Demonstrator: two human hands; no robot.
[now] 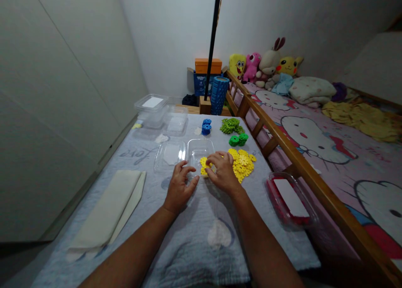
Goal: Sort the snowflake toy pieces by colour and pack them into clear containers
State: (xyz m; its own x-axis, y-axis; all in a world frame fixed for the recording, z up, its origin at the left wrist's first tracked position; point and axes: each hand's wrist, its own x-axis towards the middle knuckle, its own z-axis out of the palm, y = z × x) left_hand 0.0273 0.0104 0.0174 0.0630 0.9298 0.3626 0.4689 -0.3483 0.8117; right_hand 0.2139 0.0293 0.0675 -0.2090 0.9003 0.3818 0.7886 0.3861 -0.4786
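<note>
My right hand (223, 171) rests on the left edge of a pile of yellow snowflake pieces (242, 163), fingers curled over a few of them at the near rim of an empty clear plastic tub (201, 149). My left hand (180, 185) lies on the pale blue cloth (201, 221) just left of it, fingers bent and pinched at the tub's near corner; what they pinch is hidden. A clear lid (170, 154) lies beside the tub on the left.
Blue pieces (206, 127), light green pieces (230, 125) and dark green pieces (238, 140) lie farther back. Clear tubs (152, 107) stand at the back left. A lidded tub of red pieces (290, 201) sits right. Folded cream cloth (109, 208) lies left. A wooden bed rail (282, 145) runs along the right.
</note>
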